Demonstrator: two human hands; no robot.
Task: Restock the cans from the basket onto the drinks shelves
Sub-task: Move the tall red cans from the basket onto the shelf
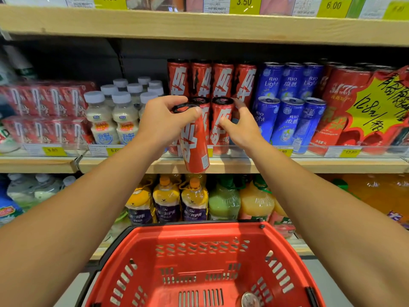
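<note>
1. Two bare hands are raised to the middle shelf (221, 166). The left hand (163, 122) grips a red can (194, 147) by its top, fingers and thumb curled round the rim; the can hangs tilted in front of the shelf edge, its base lower than the shelf board.
2. The right hand (240, 127) has thumb and fingers curved around a second red can (221, 125) standing in the front row of the shelf; its thumb lies on the can's front and its fingers reach past the can's right side.
3. Another red can stands between the two hands, and a taller back row of red cans (210, 79) rises behind, all with large white characters that I cannot read.
4. Just right of these stand blue cans (287, 120) printed "RIO Light".
5. Further right are large red cans (340, 103) behind a yellow starburst sign (380, 107) handwritten "12.8".
6. Left of the hands stand white-capped milky bottles (104, 120), then red cartons (44, 111).
7. Yellow price tags on the shelf edge read "8.80" and "12.80"; the shelf above shows "3.50" and "6.00".
8. Below are juice bottles (194, 202) in yellow, green and orange.
9. The red basket (199, 231) sits lowest, near the person, with one can top (250, 300) showing at its bottom edge.
</note>
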